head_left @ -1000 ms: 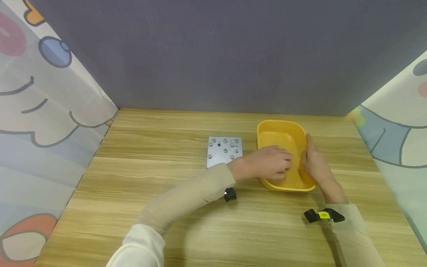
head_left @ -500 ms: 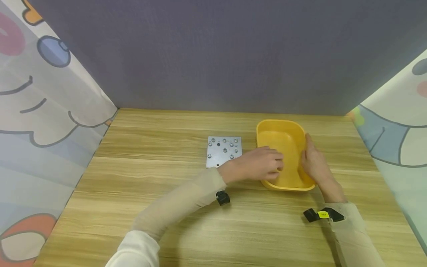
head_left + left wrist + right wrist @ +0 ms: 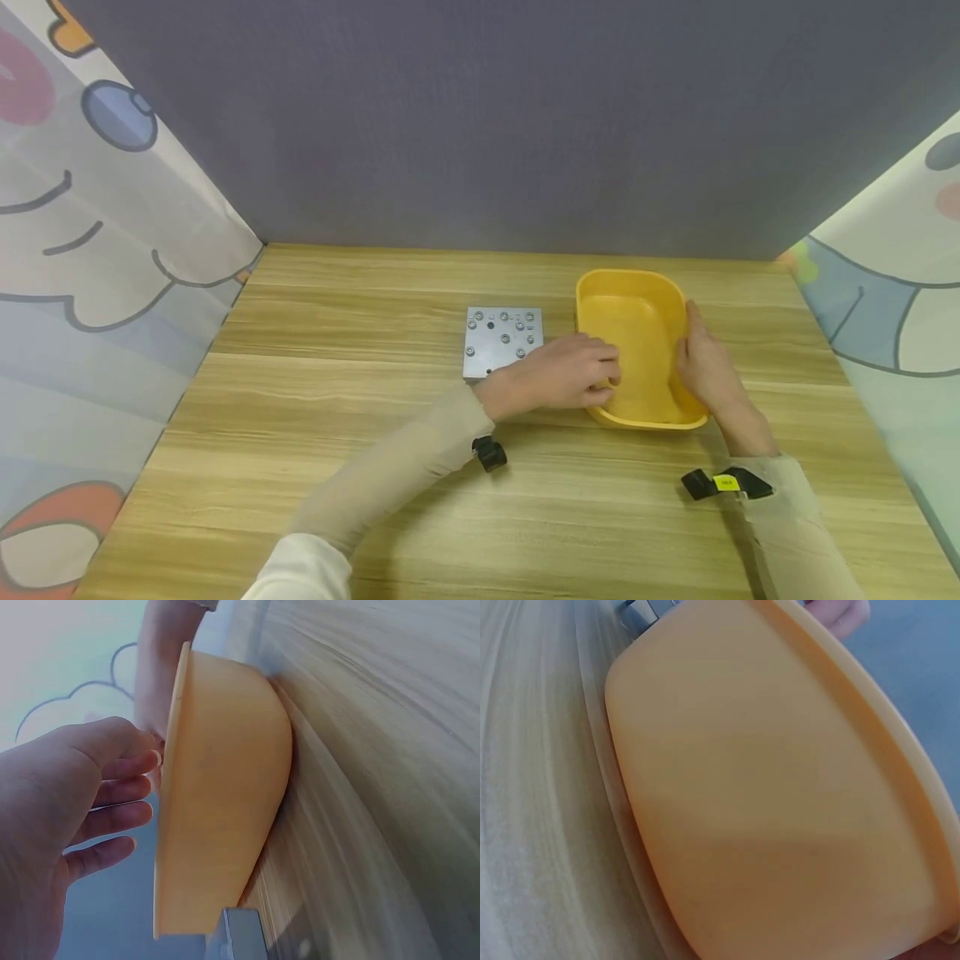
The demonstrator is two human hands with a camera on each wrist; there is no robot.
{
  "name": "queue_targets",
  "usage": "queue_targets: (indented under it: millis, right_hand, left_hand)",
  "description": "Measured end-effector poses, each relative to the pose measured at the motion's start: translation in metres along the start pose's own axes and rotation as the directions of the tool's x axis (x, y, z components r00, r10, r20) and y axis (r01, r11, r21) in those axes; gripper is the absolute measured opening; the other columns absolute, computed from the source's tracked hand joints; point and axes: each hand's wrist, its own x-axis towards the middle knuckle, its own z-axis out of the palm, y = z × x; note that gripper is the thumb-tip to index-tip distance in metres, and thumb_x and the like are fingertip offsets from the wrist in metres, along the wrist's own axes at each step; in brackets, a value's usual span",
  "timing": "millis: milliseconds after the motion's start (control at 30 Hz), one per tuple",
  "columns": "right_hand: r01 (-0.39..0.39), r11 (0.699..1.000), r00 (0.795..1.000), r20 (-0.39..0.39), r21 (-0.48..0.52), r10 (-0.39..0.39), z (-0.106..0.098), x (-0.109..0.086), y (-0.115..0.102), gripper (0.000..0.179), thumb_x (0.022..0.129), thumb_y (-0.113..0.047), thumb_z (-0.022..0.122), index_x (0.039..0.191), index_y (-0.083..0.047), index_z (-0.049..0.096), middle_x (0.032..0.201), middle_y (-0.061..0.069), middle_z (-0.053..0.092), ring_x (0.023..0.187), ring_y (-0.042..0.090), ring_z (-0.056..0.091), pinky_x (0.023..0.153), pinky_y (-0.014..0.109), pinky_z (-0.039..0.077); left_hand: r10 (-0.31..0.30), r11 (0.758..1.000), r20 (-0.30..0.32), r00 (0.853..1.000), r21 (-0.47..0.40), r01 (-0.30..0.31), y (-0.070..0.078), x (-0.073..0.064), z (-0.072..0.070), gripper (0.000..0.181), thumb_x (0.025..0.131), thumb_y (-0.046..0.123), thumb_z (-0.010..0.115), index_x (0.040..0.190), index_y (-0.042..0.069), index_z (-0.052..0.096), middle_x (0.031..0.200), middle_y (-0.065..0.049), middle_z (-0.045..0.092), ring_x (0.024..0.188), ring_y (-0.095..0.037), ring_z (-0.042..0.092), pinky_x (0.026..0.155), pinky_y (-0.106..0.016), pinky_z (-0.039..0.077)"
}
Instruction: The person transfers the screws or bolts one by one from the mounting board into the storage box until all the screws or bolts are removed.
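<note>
A yellow plastic tray (image 3: 637, 333) stands on the table with no contents visible in the part that shows. My left hand (image 3: 558, 375) is above its left rim, fingers loosely bent. In the left wrist view the thumb and first fingertip (image 3: 154, 759) come close together; whether something small lies between them is hidden. My right hand (image 3: 712, 367) holds the tray's right side, thumb at the rim and fingers along the outer wall. Left of the tray lies a square metal plate (image 3: 487, 337) with several round-headed screws and some dark holes. My left forearm passes just in front of it.
The wood-grain table (image 3: 337, 333) ends at a grey panel (image 3: 480, 125) behind. Cartoon-printed curtains (image 3: 135, 333) hang at the sides. Black wrist mounts (image 3: 490, 454) sit on both sleeves.
My left hand has moved left from inside the tray to its left rim, closer to the metal plate. The right hand and the tray have stayed in place.
</note>
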Motion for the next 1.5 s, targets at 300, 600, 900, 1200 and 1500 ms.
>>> queue_targets:
  millis: [300,600,900,1200,1500]
  right_hand:
    - [-0.013,1.000,1.000,0.018,0.005,0.013,-0.001,0.000,0.000,0.062,0.106,-0.003,0.036,0.157,0.014,0.007,0.143,0.051,0.034,0.123,0.068,0.044,0.104,0.074,0.039]
    - [-0.009,1.000,1.000,0.014,0.013,0.008,0.000,0.000,0.001,0.061,0.106,-0.003,0.036,0.157,0.015,0.008,0.144,0.051,0.034,0.123,0.068,0.043,0.104,0.074,0.038]
    - [-0.001,1.000,1.000,0.012,0.022,0.000,0.000,-0.001,0.000,0.061,0.105,-0.002,0.035,0.157,0.015,0.008,0.143,0.052,0.034,0.123,0.068,0.043,0.103,0.075,0.039]
    - [-0.001,1.000,1.000,0.007,0.028,0.001,0.000,-0.001,-0.001,0.061,0.105,-0.002,0.035,0.157,0.015,0.008,0.142,0.052,0.035,0.124,0.067,0.044,0.103,0.074,0.039]
    - [0.006,1.000,1.000,0.007,0.025,-0.006,-0.001,-0.001,0.000,0.061,0.106,-0.003,0.035,0.157,0.016,0.008,0.140,0.053,0.036,0.122,0.068,0.045,0.102,0.074,0.040]
  left_hand:
    - [-0.058,0.998,-0.087,0.995,-0.038,0.055,-0.011,-0.020,-0.001,0.021,0.103,0.032,0.063,0.113,0.017,0.074,0.109,0.007,0.066,0.101,-0.008,0.062,0.102,-0.021,0.048]
    - [-0.118,0.989,-0.133,0.984,-0.108,0.104,-0.025,-0.036,0.006,0.021,0.102,0.032,0.065,0.114,0.018,0.075,0.118,0.005,0.069,0.115,-0.012,0.063,0.111,-0.027,0.045]
    - [-0.202,0.977,-0.159,0.966,-0.102,0.187,-0.036,-0.054,0.013,0.020,0.100,0.032,0.069,0.114,0.018,0.076,0.117,0.005,0.069,0.109,-0.012,0.065,0.112,-0.032,0.047]
    - [-0.283,0.951,-0.160,0.946,-0.177,0.255,-0.045,-0.067,0.012,0.023,0.098,0.028,0.071,0.115,0.014,0.076,0.113,0.003,0.071,0.105,-0.014,0.066,0.106,-0.034,0.051]
    - [-0.286,0.954,-0.235,0.929,-0.159,0.253,-0.053,-0.079,0.014,0.018,0.099,0.026,0.070,0.108,0.013,0.076,0.107,0.002,0.072,0.095,-0.013,0.068,0.094,-0.030,0.056]
